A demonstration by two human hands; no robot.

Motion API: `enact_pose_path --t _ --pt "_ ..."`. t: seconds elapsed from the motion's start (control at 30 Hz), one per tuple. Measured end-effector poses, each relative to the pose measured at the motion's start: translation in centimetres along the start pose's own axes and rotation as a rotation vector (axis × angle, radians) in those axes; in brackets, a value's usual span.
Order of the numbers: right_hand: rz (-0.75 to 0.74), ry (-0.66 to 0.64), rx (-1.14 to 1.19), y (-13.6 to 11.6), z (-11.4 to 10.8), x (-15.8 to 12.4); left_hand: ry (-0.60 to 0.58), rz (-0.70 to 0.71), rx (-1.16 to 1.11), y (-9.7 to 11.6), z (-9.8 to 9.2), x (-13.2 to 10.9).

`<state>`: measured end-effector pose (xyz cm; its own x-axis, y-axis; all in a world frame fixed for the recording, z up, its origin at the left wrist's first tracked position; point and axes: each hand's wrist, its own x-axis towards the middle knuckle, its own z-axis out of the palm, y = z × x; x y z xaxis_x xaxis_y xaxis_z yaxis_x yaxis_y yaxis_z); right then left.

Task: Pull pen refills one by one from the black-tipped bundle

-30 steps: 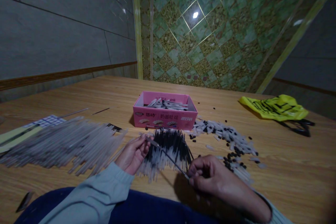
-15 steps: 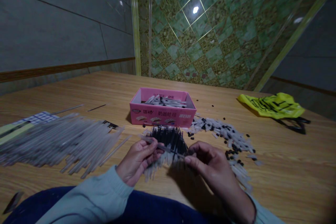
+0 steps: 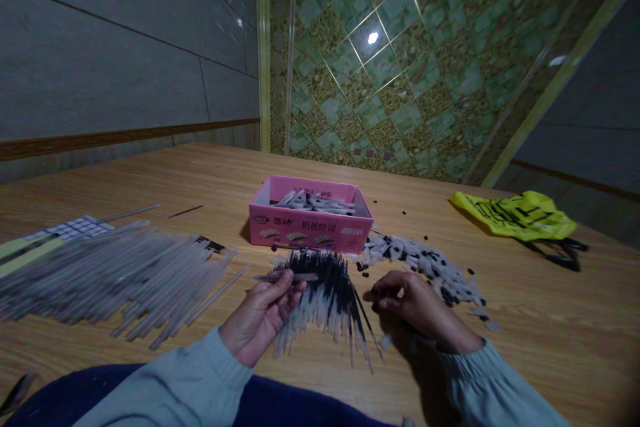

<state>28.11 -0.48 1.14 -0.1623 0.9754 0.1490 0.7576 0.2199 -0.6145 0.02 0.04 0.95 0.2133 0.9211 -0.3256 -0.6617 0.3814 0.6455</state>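
Pinching pen tube (image 3: 287,277) w/ L hand (image 3: 260,313) fingers | R hand (image 3: 420,300) fingers curled, grip unclear

You've got a pink box (image 3: 310,230), yellow bag (image 3: 515,213) with black print, black-and-clear refills (image 3: 325,287), pale grey tubes (image 3: 115,267), tan wood-grain table (image 3: 550,320), green diamond-tile wall (image 3: 390,60). Your sleeves (image 3: 200,373): light blue-grey.

I work in a tiled room that looks like a home workshop for piecework. The wall tiles (image 3: 400,80) are grey and green, and the wooden surface (image 3: 525,320) is heaped with clear tubes (image 3: 115,273), black refills (image 3: 325,287), caps (image 3: 425,263) and a pink box (image 3: 310,230) of parts.
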Motion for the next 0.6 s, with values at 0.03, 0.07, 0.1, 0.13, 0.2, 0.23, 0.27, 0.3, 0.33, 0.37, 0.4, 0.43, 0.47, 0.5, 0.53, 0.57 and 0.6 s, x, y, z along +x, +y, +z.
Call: enact_pose_path --t 0.03,0.07,0.1,0.13,0.2,0.23,0.27,0.3,0.33,0.37,0.4,0.43,0.47,0.5,0.53,0.57,0.6 --pt "-0.009 -0.048 -0.021 0.0 0.3 -0.1 0.000 0.001 0.001 -0.1 0.0 0.0" --pt "-0.015 -0.066 -0.048 -0.1 0.5 -0.2 0.001 0.001 0.002 -0.1 0.0 0.0" --pt "-0.018 -0.057 -0.076 -0.2 0.7 -0.3 0.002 0.001 0.004 -0.2 0.0 0.0" --pt "-0.023 -0.043 -0.101 -0.2 0.9 -0.3 0.003 0.001 0.007 -0.2 -0.1 0.0" --pt "-0.027 -0.010 -0.121 -0.5 1.2 -0.2 0.002 0.003 0.013 -0.3 -0.1 0.1" --pt "-0.029 0.005 -0.130 -0.8 1.4 -0.2 0.000 0.004 0.017 -0.4 -0.1 0.1" --pt "-0.031 0.026 -0.122 -1.3 1.7 -0.3 -0.003 0.004 0.021 -0.5 -0.1 0.1" --pt "-0.034 0.054 -0.084 -2.0 2.2 -0.4 -0.009 0.002 0.028 -0.6 -0.1 0.2" --pt "-0.042 0.067 -0.041 -3.0 2.8 -0.6 -0.019 -0.001 0.040 -0.7 -0.1 0.2" --pt "-0.046 0.131 0.116 -4.1 3.4 -0.8 -0.034 -0.002 0.053 -0.8 -0.1 0.2" --pt "-0.051 0.152 0.286 -5.4 4.1 -1.1 -0.050 0.002 0.069 -0.9 -0.1 0.2" --pt "-0.056 0.129 0.421 -6.5 4.7 -1.3 -0.066 0.007 0.084 -1.0 -0.1 0.1" --pt "-0.039 0.134 0.528 -7.6 5.3 -1.5 -0.080 0.013 0.099 -1.1 -0.1 0.1" --pt "-0.022 0.153 0.610 -8.5 5.7 -1.7 -0.088 0.017 0.111 -1.2 -0.1 0.0" --pt "-0.008 0.179 0.669 -9.1 6.1 -1.8 -0.091 0.016 0.121 -1.2 -0.1 0.0" --pt "0.005 0.210 0.709 -9.5 6.2 -1.9 -0.091 0.013 0.129 -1.2 -0.2 0.0" --pt "0.014 0.239 0.737 -9.6 6.3 -2.0 -0.091 0.007 0.135 -1.2 -0.2 0.0"
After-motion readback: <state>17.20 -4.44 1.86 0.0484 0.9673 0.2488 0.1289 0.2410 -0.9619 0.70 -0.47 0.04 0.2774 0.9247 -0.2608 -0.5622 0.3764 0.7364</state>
